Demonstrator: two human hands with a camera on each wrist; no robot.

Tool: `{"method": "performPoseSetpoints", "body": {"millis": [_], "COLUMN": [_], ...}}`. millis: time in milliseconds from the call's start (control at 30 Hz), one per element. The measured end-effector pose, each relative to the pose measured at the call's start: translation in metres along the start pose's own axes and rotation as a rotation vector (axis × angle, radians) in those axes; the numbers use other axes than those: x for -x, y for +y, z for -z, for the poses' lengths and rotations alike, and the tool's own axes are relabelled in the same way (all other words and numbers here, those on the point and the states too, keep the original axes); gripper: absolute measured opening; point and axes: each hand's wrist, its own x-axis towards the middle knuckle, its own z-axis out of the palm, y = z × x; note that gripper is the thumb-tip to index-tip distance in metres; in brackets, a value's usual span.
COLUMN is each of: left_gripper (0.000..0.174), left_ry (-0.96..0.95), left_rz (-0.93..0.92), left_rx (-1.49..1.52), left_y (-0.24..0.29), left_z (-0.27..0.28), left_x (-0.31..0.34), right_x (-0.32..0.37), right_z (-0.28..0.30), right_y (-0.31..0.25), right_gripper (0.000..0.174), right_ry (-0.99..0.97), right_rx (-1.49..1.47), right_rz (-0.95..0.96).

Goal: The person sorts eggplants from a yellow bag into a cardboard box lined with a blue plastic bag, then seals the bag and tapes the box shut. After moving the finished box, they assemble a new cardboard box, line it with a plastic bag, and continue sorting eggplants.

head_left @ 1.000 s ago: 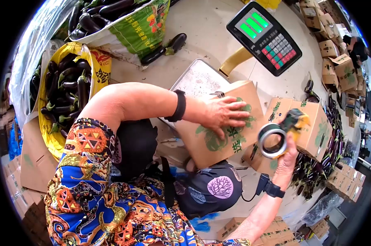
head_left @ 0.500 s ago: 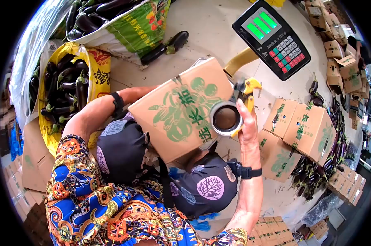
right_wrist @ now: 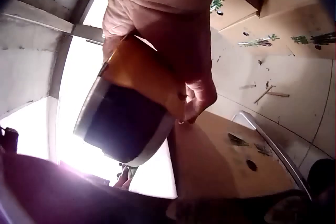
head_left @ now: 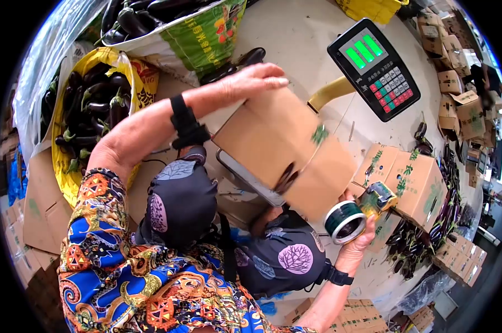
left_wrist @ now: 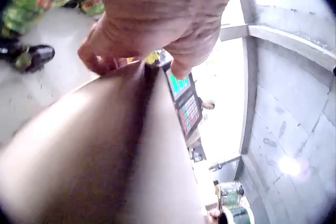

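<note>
A cardboard box [head_left: 270, 141] stands tilted over the metal-edged scale platform [head_left: 250, 180], blurred by motion, with a plain face and a seam upward. At its far upper edge my left hand [head_left: 251, 83] grips the box; in the left wrist view this hand [left_wrist: 163, 19] has its fingers on one side of the corner and its thumb on the other. My right hand [head_left: 363, 237] holds a yellow tape dispenser [head_left: 376, 201] with a wide roll, close against the box's near right corner. The right wrist view shows the dispenser [right_wrist: 142, 71] in the palm, its fingertips at the box [right_wrist: 220, 155].
The scale's lit display [head_left: 373, 69] rises behind the box on a gold post. Printed cartons [head_left: 415, 186] stand at right, beside a heap of eggplants [head_left: 417, 244]. A yellow bag [head_left: 56, 166] and a green sack [head_left: 206, 41], both with eggplants, sit at left.
The box has turned from its printed face to a plain face with a seam. My left hand came from behind it to its far edge; the right hand with the dispenser moved nearer and right.
</note>
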Motion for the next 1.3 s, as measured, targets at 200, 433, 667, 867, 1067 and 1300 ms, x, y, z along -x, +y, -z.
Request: {"method": "performPoseSetpoints", "body": {"millis": [200,433,667,867,1067,1300], "left_gripper": [0.064,0.047,0.064,0.04,0.023,0.022], "left_ry": [0.023,0.156,-0.336,-0.395,-0.329,-0.143], "left_rz": [-0.148,-0.478,-0.178,-0.024,0.015,-0.098], "left_rx": [-0.18,-0.629,0.176,0.413,0.494,0.27], "left_y": [-0.026,0.001,0.105,0.115,0.093,0.056], "left_z": [-0.037,-0.046,-0.033,-0.034,-0.029,0.008], "left_x": [0.0,-0.003,0.044,0.052,0.053,0.064], "right_x": [0.001,0.008,-0.007,-0.018,-0.021,-0.024], "right_z": [0.066,-0.04,-0.096,-0.129,-0.143,-0.168], "right_y": [0.019,-0.037,-0.04,-0.036,-0.035,-0.035], "right_gripper": [0.074,0.058,0.067,0.065,0.062,0.066], "right_ry": [0.071,0.074,-0.084,-0.09,-0.126,-0.258], "right_rx": [-0.1,0.564,1.048,1.246,1.401,1.602], "right_rz": [-0.098,0.272,0.532,0.668,0.723,0.69]}}
